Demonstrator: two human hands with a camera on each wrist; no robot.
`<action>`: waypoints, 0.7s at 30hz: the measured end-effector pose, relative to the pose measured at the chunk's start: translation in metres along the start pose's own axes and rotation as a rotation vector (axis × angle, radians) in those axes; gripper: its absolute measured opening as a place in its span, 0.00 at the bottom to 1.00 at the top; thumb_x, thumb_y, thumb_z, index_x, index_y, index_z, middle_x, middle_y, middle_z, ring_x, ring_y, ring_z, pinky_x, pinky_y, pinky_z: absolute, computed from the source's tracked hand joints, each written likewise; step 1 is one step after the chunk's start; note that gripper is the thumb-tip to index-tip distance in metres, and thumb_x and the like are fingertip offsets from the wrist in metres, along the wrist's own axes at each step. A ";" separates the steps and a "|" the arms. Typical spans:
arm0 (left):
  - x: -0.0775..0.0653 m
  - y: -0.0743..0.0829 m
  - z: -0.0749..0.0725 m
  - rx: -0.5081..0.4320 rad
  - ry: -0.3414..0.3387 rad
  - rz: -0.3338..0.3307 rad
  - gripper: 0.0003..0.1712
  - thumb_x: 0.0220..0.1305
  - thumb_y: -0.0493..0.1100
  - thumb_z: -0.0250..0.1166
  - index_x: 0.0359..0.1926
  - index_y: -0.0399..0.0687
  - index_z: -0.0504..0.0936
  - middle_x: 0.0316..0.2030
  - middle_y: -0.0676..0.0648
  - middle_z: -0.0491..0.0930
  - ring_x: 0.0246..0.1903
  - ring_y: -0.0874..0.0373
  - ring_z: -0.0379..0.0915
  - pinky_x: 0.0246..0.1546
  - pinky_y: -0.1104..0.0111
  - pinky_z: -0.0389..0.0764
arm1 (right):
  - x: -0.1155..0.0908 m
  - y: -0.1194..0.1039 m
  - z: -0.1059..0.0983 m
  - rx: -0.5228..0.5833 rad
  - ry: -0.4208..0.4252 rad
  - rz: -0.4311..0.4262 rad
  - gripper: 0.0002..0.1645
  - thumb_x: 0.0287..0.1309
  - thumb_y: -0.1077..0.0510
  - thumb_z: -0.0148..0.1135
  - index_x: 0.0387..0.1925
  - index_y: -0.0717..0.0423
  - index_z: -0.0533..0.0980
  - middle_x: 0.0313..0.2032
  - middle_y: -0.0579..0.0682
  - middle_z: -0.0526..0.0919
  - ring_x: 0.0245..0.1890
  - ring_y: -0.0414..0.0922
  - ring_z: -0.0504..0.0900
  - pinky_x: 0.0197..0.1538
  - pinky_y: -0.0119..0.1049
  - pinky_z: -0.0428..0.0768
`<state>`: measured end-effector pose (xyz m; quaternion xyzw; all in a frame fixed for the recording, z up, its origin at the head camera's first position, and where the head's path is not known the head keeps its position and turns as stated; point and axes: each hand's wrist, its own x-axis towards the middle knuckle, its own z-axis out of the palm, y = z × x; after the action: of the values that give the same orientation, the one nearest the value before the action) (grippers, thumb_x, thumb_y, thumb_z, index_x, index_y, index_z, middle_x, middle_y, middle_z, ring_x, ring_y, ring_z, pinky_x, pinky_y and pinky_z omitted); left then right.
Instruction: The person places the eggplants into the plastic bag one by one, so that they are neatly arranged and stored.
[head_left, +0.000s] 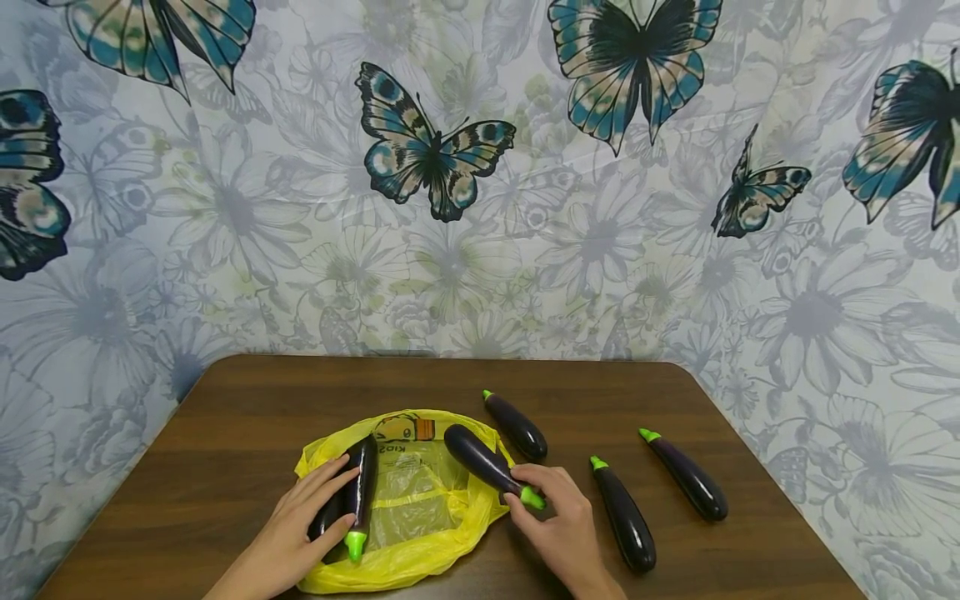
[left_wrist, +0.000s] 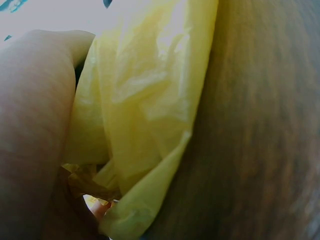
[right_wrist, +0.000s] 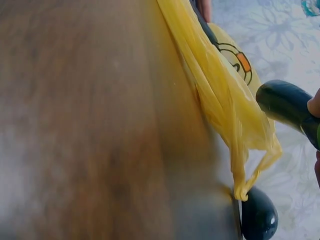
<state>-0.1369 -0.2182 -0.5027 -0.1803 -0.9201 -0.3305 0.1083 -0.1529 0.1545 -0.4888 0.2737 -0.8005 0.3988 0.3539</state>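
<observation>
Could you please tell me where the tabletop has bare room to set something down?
A wide free patch of table lies between its left edge and the yellow bag. A smaller one lies between the far eggplant and the rightmost eggplant. Around the bag it is crowded, with left hand, right hand and held eggplant there.

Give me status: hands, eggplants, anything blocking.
Right hand grips eggplant over right edge of bag. Left hand touches bagged eggplants. Bag open, no blockage seen.
</observation>
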 end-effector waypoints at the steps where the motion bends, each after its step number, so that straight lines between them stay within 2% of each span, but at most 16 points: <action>1: 0.000 0.000 0.000 0.000 0.000 0.000 0.32 0.70 0.53 0.68 0.73 0.59 0.74 0.74 0.44 0.67 0.71 0.37 0.61 0.56 0.27 0.65 | 0.000 -0.001 0.001 0.002 -0.009 0.004 0.25 0.46 0.67 0.81 0.48 0.48 0.85 0.46 0.45 0.89 0.41 0.40 0.82 0.46 0.21 0.76; 6: 0.000 -0.001 0.000 -0.001 -0.005 0.001 0.32 0.71 0.54 0.68 0.73 0.59 0.74 0.74 0.44 0.67 0.71 0.37 0.62 0.56 0.27 0.65 | 0.003 -0.006 0.006 0.010 -0.059 0.026 0.24 0.48 0.66 0.80 0.48 0.47 0.85 0.46 0.43 0.88 0.44 0.41 0.82 0.51 0.20 0.77; 14: 0.001 -0.002 -0.002 -0.005 -0.012 -0.015 0.32 0.71 0.55 0.67 0.73 0.60 0.73 0.74 0.44 0.67 0.72 0.37 0.61 0.56 0.26 0.64 | 0.009 -0.013 0.018 0.012 -0.108 0.021 0.22 0.51 0.65 0.79 0.48 0.46 0.85 0.46 0.41 0.88 0.43 0.40 0.81 0.51 0.20 0.76; 21: 0.001 -0.002 -0.001 -0.003 -0.008 0.003 0.31 0.71 0.54 0.67 0.72 0.59 0.74 0.74 0.43 0.67 0.71 0.37 0.62 0.56 0.26 0.66 | 0.008 -0.017 0.032 -0.001 -0.147 0.064 0.22 0.52 0.62 0.80 0.48 0.43 0.84 0.46 0.37 0.87 0.43 0.38 0.80 0.48 0.25 0.80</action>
<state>-0.1384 -0.2206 -0.5031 -0.1830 -0.9197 -0.3311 0.1048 -0.1565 0.1172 -0.4891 0.2764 -0.8327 0.3886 0.2814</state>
